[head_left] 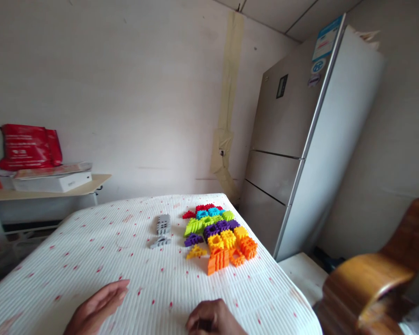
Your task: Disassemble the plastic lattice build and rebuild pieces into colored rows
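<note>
My left hand (99, 306) lies low over the white, red-dotted table cover, fingers stretched out and held together, with nothing in it. At the bottom edge, my right hand (214, 317) is curled closed; no block shows in the dark gap between its fingers and thumb, and its lower part is cut off. Nearest to it stands an orange toothed block (218, 261). Behind that, yellow blocks (227, 239), purple blocks (218, 228), green blocks (197, 226), blue blocks (208, 212) and red blocks (205, 207) sit grouped by colour. Grey blocks (163, 225) form a separate line to the left.
The table cover (125, 232) reaches back to the wall. A tall grey refrigerator (279, 139) stands at the right, with a wooden chair (363, 279) in front of it. On a side table (101, 180) at the left are a white box (56, 182) and a red bag (30, 146).
</note>
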`<state>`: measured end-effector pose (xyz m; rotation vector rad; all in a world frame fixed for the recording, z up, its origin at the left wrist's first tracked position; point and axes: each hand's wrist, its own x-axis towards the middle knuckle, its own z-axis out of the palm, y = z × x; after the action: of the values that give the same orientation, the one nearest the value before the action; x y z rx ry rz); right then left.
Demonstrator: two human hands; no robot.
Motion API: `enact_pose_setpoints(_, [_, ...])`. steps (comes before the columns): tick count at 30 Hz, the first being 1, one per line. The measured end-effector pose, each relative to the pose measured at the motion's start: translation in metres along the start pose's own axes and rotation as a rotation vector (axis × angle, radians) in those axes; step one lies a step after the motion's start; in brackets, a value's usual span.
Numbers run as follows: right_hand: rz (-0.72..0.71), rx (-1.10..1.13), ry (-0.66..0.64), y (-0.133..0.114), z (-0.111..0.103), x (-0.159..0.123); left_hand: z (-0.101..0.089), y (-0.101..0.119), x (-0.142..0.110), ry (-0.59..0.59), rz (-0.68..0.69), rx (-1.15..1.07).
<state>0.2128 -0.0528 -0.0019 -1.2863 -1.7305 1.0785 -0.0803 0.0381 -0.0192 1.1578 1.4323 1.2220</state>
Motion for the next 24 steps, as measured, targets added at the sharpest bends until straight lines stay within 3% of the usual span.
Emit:
enact_pose_setpoints(3, [-0.107,-0.005,0.247,-0.007,-0.061,-0.002,0.014,-0.003,0.0,-0.18,0.046,0.128])
enact_pose_setpoints(5, [-0.053,-0.099,0.451,-0.007,-0.114,0.003,0.029,-0.005,0.001,-0.302,0.138,0.21])
enact_pose_setpoints(7, [0.087,-0.246,0.552,0.002,-0.162,0.014,0.051,-0.003,0.0,-0.409,0.237,0.282])
enact_pose_setpoints(10, [0.412,-0.371,0.497,0.027,-0.202,0.036,0.093,0.014,-0.003,-0.544,0.318,0.433])
enact_pose_setpoints(14, [0.522,-0.395,0.445,0.057,-0.201,0.059,0.153,0.038,-0.001,-0.538,0.415,0.594])
enact_pose_setpoints(17, [0.546,-0.44,0.439,0.065,-0.186,0.065,0.187,0.037,0.005,-0.496,0.426,0.637])
enact_pose_setpoints(20, [0.548,-0.56,0.421,0.063,-0.166,0.064,0.205,0.027,0.005,-0.446,0.402,0.694])
enact_pose_setpoints(24, [0.516,-0.752,0.403,0.052,-0.134,0.061,0.211,0.02,-0.006,-0.411,0.433,0.733])
